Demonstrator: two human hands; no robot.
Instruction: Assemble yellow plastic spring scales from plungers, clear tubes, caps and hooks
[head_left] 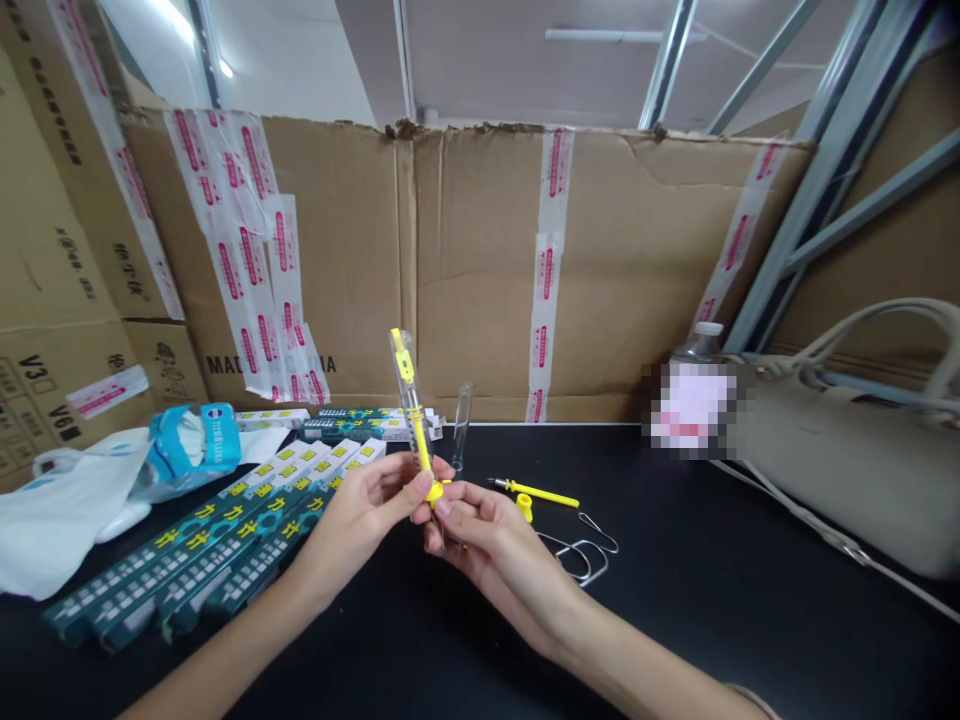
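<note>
Above the table, a clear tubular spring scale (412, 400) with yellow inner parts stands nearly upright, its top leaning slightly left. My left hand (379, 495) is closed around its lower part. The fingers of my right hand (487, 535) pinch the bottom end by a yellow cap (435, 491); thin metal shows below, partly hidden by the fingers. Just behind my hands stands an empty clear tube (463, 425). To the right lie a yellow rod (544, 494) with a metal tip, a loose yellow cap (524, 508) and several bent wire hooks (585, 560).
Several long green-and-white boxes (255, 530) lie left of my hands, with more boxes (367, 425) behind. A blue packet (195, 440) and white plastic bag (67, 510) sit far left. A bottle (697, 390) and beige handbag (847, 460) stand right. Cardboard (480, 270) walls the back.
</note>
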